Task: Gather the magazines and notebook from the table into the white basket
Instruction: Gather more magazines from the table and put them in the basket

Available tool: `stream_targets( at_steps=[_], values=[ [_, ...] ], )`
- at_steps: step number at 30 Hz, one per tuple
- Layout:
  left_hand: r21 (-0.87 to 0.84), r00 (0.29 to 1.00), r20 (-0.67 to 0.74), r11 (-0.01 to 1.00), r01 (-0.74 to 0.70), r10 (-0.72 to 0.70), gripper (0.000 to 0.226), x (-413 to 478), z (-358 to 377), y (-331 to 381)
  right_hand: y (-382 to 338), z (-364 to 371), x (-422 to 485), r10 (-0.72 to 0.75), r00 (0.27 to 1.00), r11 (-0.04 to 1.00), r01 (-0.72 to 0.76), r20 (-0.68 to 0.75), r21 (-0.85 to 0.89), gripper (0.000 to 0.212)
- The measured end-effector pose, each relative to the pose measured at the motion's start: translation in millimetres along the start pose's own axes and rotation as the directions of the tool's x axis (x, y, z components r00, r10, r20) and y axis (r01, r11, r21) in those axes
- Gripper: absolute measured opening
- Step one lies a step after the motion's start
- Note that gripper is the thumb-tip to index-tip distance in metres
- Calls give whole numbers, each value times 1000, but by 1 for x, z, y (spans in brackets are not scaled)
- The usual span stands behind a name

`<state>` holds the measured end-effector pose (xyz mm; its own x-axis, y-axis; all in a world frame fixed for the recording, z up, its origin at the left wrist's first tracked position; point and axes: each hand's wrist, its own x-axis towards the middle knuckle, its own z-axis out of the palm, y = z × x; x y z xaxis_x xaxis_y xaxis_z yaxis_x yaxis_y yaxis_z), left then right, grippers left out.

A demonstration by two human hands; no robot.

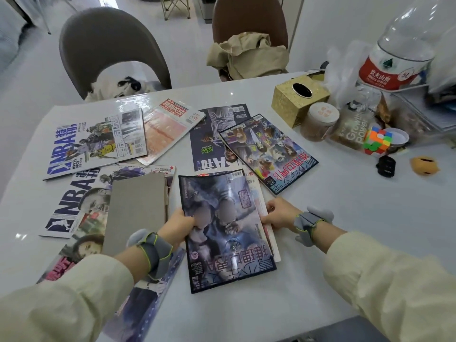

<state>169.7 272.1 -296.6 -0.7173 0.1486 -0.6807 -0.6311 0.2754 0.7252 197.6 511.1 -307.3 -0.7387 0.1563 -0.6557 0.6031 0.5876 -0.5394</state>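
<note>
While magazines lie spread over the white counter [333, 218], both hands hold a small stack [267, 233] near its front edge.
Two NBA magazines [93, 141], a cartoon-cover magazine [269, 154] and others overlap across the far side. A dark-covered magazine [222, 230] tops the stack; the grey notebook [138, 208] lies just left of it. The left hand [179, 224] has fingers curled round that magazine's left edge; the right hand [278, 213] pinches the stack's right edge. A water bottle [399, 53], gold tissue box [296, 99], jar [320, 122] and puzzle cube [376, 141] crowd the far right.
</note>
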Motion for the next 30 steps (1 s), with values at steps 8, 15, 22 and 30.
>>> stream_targets(
  at_steps=[8, 15, 22, 30],
  values=[
    [925, 951, 148, 378, -35, -273, 44, -2, -20, 34, 3, -8, 2, 32, 996, 999, -29, 85, -33, 15],
    [741, 700, 671, -261, -619, 243, 68, 20, 41, 72, 7, -8, 2, -14, 995, 999, 17, 102, -34, 11],
    [416, 585, 811, -722, -552, 20, 79, 46, 73, 65, 13, -13, 6, -35, 987, 999, 38, 154, -14, 13],
    [346, 569, 819, -729, -591, -74, 50, 49, 85, 79, 22, -20, 10, -34, 977, 997, 20, 210, 70, 8]
  ],
)
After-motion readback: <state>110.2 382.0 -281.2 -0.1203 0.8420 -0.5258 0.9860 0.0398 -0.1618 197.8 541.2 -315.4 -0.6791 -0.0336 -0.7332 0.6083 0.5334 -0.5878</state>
